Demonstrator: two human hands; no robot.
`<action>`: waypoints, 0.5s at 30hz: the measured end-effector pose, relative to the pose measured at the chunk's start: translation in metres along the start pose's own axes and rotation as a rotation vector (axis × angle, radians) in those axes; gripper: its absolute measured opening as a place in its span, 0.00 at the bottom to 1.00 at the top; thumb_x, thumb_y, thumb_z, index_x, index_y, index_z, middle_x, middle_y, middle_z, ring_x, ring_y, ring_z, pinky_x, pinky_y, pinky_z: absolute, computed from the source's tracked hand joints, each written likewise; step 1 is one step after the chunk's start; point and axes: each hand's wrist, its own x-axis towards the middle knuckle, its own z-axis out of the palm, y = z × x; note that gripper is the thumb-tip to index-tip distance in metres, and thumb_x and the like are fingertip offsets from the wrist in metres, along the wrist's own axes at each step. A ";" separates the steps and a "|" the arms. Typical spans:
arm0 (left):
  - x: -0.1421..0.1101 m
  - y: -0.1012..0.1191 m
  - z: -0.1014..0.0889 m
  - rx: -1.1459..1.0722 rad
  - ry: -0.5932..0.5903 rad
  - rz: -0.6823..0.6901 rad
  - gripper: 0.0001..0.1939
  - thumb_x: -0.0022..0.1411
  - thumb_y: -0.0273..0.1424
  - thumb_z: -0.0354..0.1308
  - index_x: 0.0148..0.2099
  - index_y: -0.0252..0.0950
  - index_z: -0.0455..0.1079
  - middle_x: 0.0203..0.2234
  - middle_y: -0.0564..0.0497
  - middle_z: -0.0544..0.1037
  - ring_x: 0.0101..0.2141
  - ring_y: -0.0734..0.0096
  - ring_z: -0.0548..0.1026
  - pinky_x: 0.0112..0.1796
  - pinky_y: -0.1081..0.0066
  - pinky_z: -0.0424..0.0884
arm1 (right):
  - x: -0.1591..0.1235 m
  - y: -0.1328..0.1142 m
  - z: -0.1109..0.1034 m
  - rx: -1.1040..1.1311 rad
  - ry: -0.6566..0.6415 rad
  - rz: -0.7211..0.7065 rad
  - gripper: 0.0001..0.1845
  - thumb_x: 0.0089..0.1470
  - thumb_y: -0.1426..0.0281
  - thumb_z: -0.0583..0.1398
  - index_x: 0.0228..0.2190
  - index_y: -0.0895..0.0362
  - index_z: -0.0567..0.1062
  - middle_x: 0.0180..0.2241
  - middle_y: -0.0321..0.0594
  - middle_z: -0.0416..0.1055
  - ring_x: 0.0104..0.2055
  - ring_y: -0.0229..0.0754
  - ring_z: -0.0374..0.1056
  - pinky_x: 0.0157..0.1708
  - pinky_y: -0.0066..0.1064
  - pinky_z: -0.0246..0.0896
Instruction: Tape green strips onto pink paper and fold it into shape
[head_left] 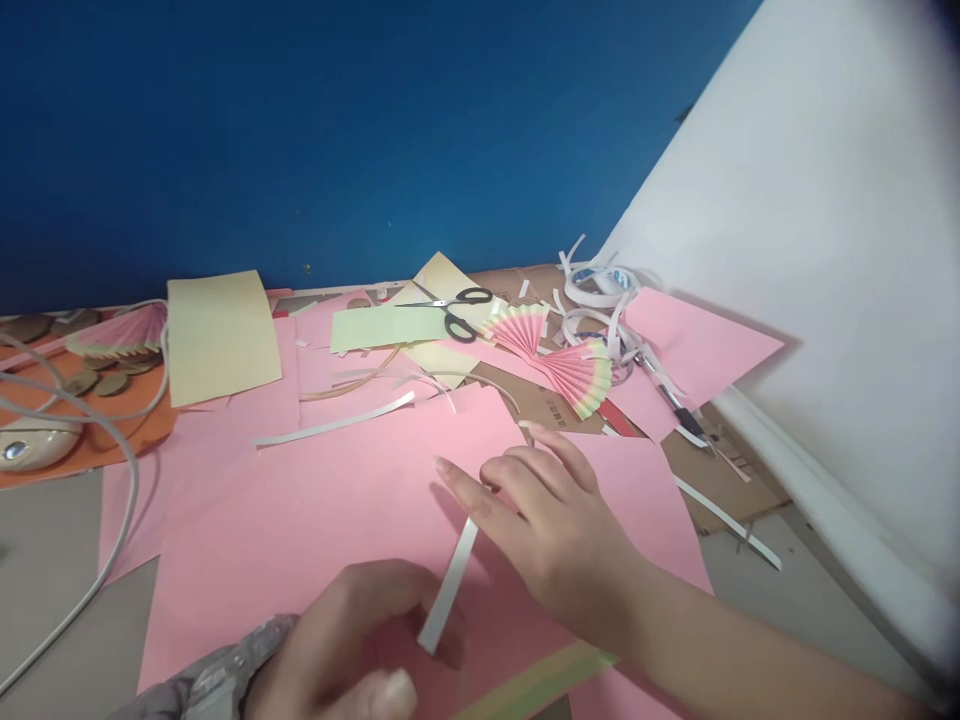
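A narrow white strip (448, 590) slants between my two hands, above a large pink paper sheet (315, 520). My right hand (555, 520) is closed on the strip's far end, with the index finger stretched out to the left; the exact grip is hidden under the fingers. My left hand (352, 620) is at the strip's near end. Its fingers curve behind the strip, and its thumb stands well apart from them. Whether those fingers touch the strip, I cannot tell. Near my right wrist lies a yellow-green paper band (536, 685).
Beyond the pink sheet lie black-handled scissors (459, 312), a folded pink paper fan (544, 360) and white tape rolls (600, 287). A pen (667, 392) rests at the right beside the white wall (810, 230). A white cable (124, 500) and a mouse (37, 445) are at the left.
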 end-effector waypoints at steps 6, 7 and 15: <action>0.008 0.004 0.006 0.040 0.031 -0.128 0.12 0.61 0.40 0.52 0.33 0.38 0.69 0.24 0.53 0.74 0.29 0.72 0.73 0.35 0.75 0.67 | -0.002 0.004 0.003 -0.078 0.010 0.060 0.25 0.53 0.82 0.51 0.52 0.55 0.67 0.32 0.40 0.70 0.38 0.42 0.60 0.53 0.45 0.43; 0.010 0.005 0.006 0.036 0.016 -0.121 0.12 0.62 0.39 0.51 0.33 0.37 0.69 0.24 0.53 0.74 0.28 0.72 0.73 0.34 0.76 0.67 | -0.002 0.005 0.003 -0.070 0.010 0.071 0.25 0.53 0.82 0.51 0.51 0.55 0.67 0.33 0.41 0.70 0.38 0.42 0.61 0.52 0.46 0.44; 0.019 0.004 0.003 0.166 0.003 -0.048 0.15 0.67 0.35 0.40 0.31 0.37 0.63 0.24 0.53 0.66 0.28 0.73 0.66 0.32 0.75 0.64 | 0.005 0.008 -0.007 0.264 -0.188 -0.013 0.23 0.55 0.73 0.52 0.53 0.63 0.62 0.49 0.47 0.66 0.52 0.47 0.57 0.58 0.49 0.34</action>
